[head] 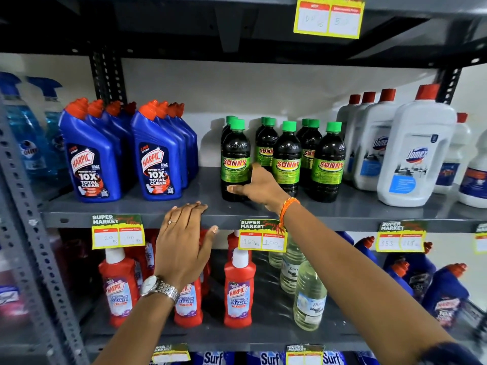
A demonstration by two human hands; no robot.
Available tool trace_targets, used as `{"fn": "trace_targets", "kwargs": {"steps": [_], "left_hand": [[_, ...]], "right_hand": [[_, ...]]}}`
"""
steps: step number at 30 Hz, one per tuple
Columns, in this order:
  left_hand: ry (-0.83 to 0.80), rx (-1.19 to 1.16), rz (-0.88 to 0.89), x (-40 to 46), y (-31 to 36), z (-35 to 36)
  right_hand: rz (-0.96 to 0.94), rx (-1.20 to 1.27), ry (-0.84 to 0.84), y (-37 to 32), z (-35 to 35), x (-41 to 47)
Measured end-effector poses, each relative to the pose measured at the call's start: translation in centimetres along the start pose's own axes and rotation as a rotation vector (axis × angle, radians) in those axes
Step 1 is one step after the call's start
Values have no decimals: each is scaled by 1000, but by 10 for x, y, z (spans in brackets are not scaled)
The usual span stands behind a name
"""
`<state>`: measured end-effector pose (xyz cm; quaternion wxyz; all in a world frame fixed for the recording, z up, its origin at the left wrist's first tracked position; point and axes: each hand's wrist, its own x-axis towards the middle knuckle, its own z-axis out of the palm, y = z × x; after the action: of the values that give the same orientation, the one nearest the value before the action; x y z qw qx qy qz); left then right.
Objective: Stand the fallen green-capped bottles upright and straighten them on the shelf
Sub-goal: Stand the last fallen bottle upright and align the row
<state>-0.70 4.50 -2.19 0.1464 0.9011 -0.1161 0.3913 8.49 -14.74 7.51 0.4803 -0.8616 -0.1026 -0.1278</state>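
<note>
Several dark green-capped Sunny bottles stand upright in rows on the grey shelf (158, 209). The front left bottle (235, 154) stands a little apart from the front middle bottle (286, 156) and the front right bottle (329, 159). My right hand (259, 187) reaches between the left and middle bottles, thumb against the base of the left bottle, fingers loosely spread and not closed around it. My left hand (184, 241) lies flat with its fingertips on the shelf's front edge, holding nothing.
Blue Harpic bottles (92, 159) stand to the left of the Sunny bottles and white Domex bottles (413, 156) to the right. Yellow price tags (262, 237) hang on the shelf edge. Red Harpic bottles (238, 291) and clear bottles (308, 296) fill the lower shelf.
</note>
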Motion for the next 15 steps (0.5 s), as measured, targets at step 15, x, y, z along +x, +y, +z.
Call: {"fn": "trace_targets", "kwargs": {"steps": [15], "left_hand": [[-455, -520, -282, 126, 27, 11]], "right_hand": [[148, -214, 305, 39, -69, -50]]}}
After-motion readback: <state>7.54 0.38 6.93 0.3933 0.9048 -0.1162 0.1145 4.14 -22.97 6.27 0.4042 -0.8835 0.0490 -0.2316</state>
